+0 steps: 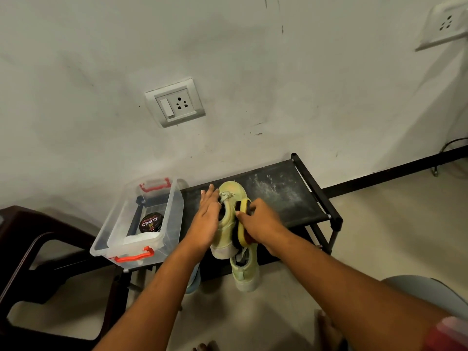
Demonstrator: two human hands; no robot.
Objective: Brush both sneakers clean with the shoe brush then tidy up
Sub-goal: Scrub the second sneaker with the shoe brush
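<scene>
Upper half: scuffed pale wall (pixel 228 46), with a switch-and-socket plate (pixel 174 102) at 11 o'clock from centre and a second socket plate (pixel 443 24) at 2 o'clock. Below: beige floor (pixel 379 224). Against the wall, centre: low black shoe rack (pixel 278 188), top dusted white toward 3 o'clock. At 8 o'clock, just beside the rack's left end: dark brown plastic chair (pixel 25 236). On the rack's left end, at 9 o'clock from the hands: open-topped clear storage box (pixel 119 234) with red handles, containing a round polish tin (pixel 151 222) marked "Cherry".

On the rack top, between the two hands: pale yellow-green upper sneaker (pixel 224 239), toe toward 12 o'clock, heel at the front edge, opening partly hidden by the fingers. At its 9 o'clock side: left hand (pixel 206 216), flat, fingers straight, resting against the shoe. At its 3 o'clock side: right hand (pixel 260 221), fingers curled round the yellow-backed shoe brush (pixel 244 205), bristles touching the shoe. At 6 o'clock from the right hand, below the rack's front edge: second sneaker (pixel 244 272), support not discernible.
</scene>
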